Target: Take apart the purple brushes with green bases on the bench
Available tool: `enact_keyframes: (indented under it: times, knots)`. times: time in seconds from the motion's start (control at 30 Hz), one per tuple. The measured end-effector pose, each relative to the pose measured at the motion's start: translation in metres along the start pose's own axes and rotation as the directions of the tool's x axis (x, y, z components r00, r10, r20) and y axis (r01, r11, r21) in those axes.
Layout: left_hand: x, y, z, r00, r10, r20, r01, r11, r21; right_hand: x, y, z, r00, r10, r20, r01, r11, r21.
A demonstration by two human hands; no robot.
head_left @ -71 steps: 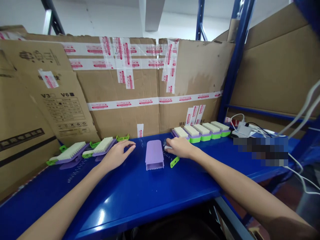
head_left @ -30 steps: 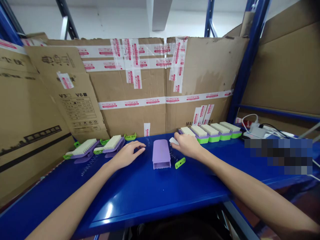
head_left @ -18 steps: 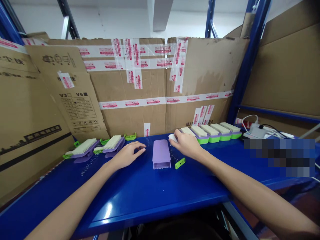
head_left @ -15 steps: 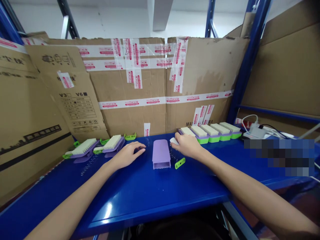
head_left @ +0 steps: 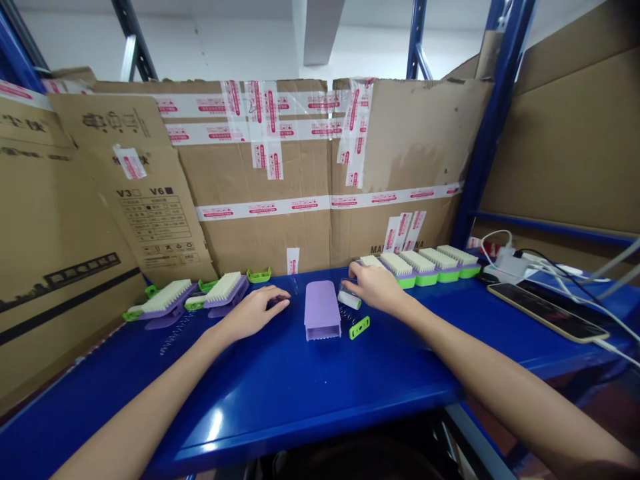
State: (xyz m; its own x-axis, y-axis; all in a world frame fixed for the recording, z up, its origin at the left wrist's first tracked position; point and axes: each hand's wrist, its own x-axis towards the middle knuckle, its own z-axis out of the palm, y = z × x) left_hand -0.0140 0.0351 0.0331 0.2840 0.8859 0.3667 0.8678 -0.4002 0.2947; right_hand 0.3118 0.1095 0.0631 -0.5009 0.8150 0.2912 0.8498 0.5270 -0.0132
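My left hand (head_left: pixel 257 311) rests on the blue table, fingers loosely stretched and thumb apart, holding nothing. Right of it lies a purple plastic housing (head_left: pixel 321 303), its hollow end facing me. Beyond it my right hand (head_left: pixel 374 287) is low over the table, palm down, with a gap between thumb and forefinger. Just under its thumb lies a small white part with a green end (head_left: pixel 349 299). A faint clear shape shows at the fingertips; I cannot tell whether it is touched. Close by are a dark coil spring (head_left: pixel 346 313) and a flat green plate with holes (head_left: pixel 359 327).
Several purple-and-green brushes (head_left: pixel 424 261) stand in a row at the back right. Two more brushes (head_left: pixel 223 287) lie at the left, near a loose spring (head_left: pixel 176 335) and a green bracket (head_left: pixel 259 275). A phone (head_left: pixel 547 312) and cables lie far right. Cardboard (head_left: pixel 260 240) walls the back.
The white part was at my right fingertips and now lies on the table, let go. My right hand has barely shifted. The left hand stays in place.
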Motion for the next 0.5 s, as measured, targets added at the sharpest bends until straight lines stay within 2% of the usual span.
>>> enact_keyframes:
  times: [0.07, 0.27, 0.5]
  knots:
    - [0.0, -0.001, 0.0, 1.0, 0.006, -0.001, -0.006, 1.0, -0.002, 0.001, 0.003, -0.001, 1.0, 0.024, -0.008, -0.024, 1.0, -0.004]
    - [0.001, -0.004, 0.001, 0.999, 0.026, -0.03, -0.026, 1.0, 0.0, 0.002, 0.008, 0.008, 0.994, 0.073, 0.085, -0.072, 0.997, -0.017]
    - [0.001, -0.007, 0.002, 0.999, 0.037, -0.02, -0.037, 0.999, 0.011, 0.004, 0.012, 0.008, 0.989, 0.097, 0.113, -0.098, 0.995, 0.004]
